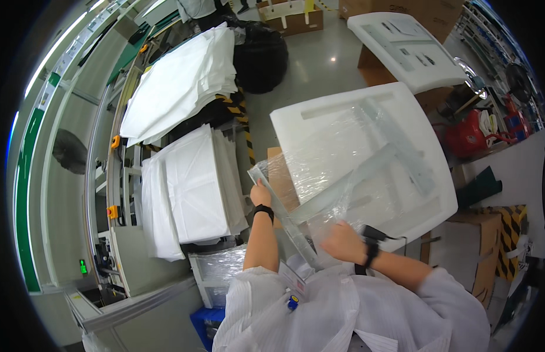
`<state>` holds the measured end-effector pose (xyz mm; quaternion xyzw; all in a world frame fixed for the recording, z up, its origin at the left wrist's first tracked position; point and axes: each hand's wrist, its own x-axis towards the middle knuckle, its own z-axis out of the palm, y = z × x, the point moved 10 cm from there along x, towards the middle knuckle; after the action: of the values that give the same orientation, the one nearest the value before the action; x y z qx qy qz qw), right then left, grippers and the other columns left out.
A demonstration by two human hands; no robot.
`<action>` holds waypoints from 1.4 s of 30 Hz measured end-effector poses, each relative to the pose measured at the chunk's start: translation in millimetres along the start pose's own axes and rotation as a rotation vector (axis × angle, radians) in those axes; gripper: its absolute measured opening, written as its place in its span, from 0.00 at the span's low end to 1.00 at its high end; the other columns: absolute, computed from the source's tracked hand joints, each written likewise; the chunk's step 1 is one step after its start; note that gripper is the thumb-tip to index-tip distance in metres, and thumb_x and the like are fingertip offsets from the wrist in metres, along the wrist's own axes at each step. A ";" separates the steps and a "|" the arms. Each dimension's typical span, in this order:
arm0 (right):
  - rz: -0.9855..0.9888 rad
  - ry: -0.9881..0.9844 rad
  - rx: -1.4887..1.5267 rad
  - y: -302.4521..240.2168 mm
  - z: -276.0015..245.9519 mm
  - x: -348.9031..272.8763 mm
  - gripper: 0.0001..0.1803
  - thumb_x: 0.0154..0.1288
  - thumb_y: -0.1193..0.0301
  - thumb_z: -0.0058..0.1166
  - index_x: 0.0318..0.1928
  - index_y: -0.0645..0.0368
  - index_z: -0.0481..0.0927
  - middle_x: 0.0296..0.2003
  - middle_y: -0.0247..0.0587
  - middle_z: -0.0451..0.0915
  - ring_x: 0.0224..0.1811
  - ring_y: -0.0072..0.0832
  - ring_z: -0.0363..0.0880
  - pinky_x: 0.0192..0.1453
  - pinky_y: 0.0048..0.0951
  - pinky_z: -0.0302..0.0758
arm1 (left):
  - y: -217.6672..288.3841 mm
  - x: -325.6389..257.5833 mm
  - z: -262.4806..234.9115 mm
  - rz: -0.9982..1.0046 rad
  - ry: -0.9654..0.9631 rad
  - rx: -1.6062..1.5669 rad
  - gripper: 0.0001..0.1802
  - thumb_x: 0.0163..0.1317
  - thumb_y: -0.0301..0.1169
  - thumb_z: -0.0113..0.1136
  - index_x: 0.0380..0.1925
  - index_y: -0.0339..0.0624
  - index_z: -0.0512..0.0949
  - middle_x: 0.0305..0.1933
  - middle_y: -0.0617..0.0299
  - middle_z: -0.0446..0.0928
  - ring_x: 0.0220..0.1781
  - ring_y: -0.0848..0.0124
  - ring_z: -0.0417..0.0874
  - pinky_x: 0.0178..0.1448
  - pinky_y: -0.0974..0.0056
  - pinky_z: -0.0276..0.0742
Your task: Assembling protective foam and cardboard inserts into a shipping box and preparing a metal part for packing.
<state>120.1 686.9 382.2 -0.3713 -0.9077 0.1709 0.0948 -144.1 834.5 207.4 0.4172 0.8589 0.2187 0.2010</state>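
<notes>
A grey metal frame [357, 179] with crossing bars lies partly on a thick white foam board [439, 158]. Its nearest bar [287, 223] juts past the board's edge, close to my body. My left hand [260, 192] is wrapped round the far end of that bar. Clear plastic film [319, 161] covers much of the frame and the board, wrinkled and shiny. My right hand [343, 242] is closed at the board's near edge, gripping film that stretches up from it. Both wrists wear black bands.
Stacked white sheets [196, 188] and a second white pile [184, 82] stand left, beside a machine line. A black bag [259, 56] sits behind. Another foam board [401, 53] holding small parts is far right. Cardboard boxes [477, 234] and a red machine [469, 132] stand right.
</notes>
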 end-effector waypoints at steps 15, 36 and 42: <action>0.148 0.066 0.056 10.1 55.6 100.0 0.20 0.51 0.60 0.62 0.40 0.59 0.75 0.44 0.48 0.71 0.51 0.43 0.69 0.53 0.44 0.69 | -14.6 -74.5 13.6 -0.042 -0.199 -0.283 0.28 0.67 0.46 0.44 0.39 0.26 0.75 0.38 0.35 0.77 0.43 0.42 0.78 0.45 0.49 0.72; 0.097 0.506 -0.040 11.5 -121.8 -66.8 0.11 0.53 0.66 0.60 0.36 0.55 0.78 0.44 0.44 0.73 0.47 0.42 0.71 0.48 0.38 0.70 | 1.9 -100.5 -10.4 -0.100 -0.151 -0.363 0.26 0.67 0.47 0.46 0.41 0.28 0.72 0.38 0.43 0.77 0.41 0.51 0.79 0.45 0.55 0.72; 0.005 0.378 0.104 -17.6 -29.4 10.2 0.16 0.49 0.66 0.62 0.39 0.56 0.78 0.53 0.56 0.67 0.54 0.48 0.67 0.59 0.46 0.63 | -0.3 -156.6 0.9 0.086 -0.150 -0.632 0.26 0.68 0.45 0.44 0.48 0.30 0.73 0.42 0.43 0.79 0.45 0.52 0.79 0.48 0.57 0.71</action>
<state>110.4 689.4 416.5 -0.3938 -0.8627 0.1449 0.2823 -54.3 708.4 232.0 0.3851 0.7130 0.4514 0.3736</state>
